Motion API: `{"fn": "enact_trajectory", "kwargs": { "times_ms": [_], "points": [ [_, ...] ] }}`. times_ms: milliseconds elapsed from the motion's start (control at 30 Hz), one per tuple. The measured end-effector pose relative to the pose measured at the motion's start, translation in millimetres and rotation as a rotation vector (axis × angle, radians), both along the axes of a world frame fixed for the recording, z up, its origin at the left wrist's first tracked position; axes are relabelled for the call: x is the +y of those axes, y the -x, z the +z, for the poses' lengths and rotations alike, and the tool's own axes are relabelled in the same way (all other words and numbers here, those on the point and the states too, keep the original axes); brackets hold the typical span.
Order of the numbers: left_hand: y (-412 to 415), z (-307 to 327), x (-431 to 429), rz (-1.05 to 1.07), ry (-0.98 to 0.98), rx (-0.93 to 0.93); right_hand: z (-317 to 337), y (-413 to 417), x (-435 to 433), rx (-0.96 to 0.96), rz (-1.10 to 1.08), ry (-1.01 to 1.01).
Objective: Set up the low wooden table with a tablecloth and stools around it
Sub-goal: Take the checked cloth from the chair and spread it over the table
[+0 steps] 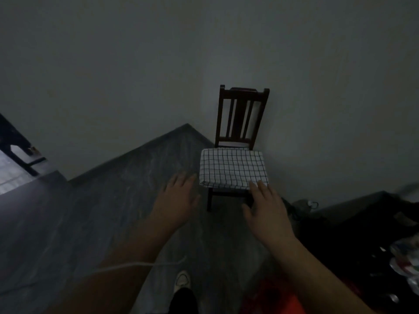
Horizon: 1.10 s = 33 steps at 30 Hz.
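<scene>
Looking down in the head view, you hold both hands stretched forward in a dim room. Your left hand (179,198) hangs over the grey floor (108,200), fingers straight and spread, holding nothing. Your right hand (266,208) is also flat and empty. Its fingertips (260,185) are at the front edge of the folded checked tablecloth (233,167), and whether they touch it is not clear. The tablecloth lies on the seat of a dark wooden chair (241,114) against the wall (136,64).

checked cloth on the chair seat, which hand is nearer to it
Right. The right hand reaches the front right corner of the checked cloth; touch cannot be told. The left hand hangs open left of the cloth, over the floor, apart from it.
</scene>
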<state>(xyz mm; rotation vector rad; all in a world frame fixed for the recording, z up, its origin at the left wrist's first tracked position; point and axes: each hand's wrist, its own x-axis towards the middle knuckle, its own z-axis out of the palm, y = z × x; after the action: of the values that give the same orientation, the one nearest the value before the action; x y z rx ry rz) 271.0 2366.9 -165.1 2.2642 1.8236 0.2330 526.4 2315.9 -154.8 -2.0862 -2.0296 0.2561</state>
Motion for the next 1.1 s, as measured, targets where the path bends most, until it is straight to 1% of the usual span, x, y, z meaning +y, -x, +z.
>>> {"fn": "enact_trajectory", "kwargs": {
  "times_ms": [100,200,300,367,467,567,633,700,800,1000,1100],
  "points": [
    [12,-4,77,-0.061,0.022,0.057,-9,10,66,0.045,-0.049,0.044],
    [14,-9,141,-0.101,0.009,0.044,-19,11,123,0.073,-0.107,0.065],
    [1,-23,195,-0.132,0.054,0.028,-33,1,167,0.096,-0.142,0.098],
    [-12,-41,231,-0.167,0.099,0.025,-46,-15,198,0.091,-0.151,0.126],
    [-29,-71,270,-0.229,0.162,0.129,-68,-38,234,0.059,-0.131,0.185],
    [-54,-106,310,-0.250,0.223,0.156,-98,-65,282,0.089,-0.114,0.233],
    [-72,-128,332,-0.178,0.272,0.102,-121,-82,313,0.112,-0.093,0.265],
    [-89,-149,351,-0.128,0.306,0.088,-145,-101,341,0.122,-0.059,0.317],
    [-110,-183,377,-0.086,0.378,0.077,-180,-128,379,0.075,0.029,0.412],
    [-133,-267,417,-0.022,0.571,0.137,-256,-155,438,-0.038,0.222,0.625],
    [-139,-320,430,-0.048,0.599,0.178,-310,-159,458,-0.087,0.287,0.697]
  ]
}}
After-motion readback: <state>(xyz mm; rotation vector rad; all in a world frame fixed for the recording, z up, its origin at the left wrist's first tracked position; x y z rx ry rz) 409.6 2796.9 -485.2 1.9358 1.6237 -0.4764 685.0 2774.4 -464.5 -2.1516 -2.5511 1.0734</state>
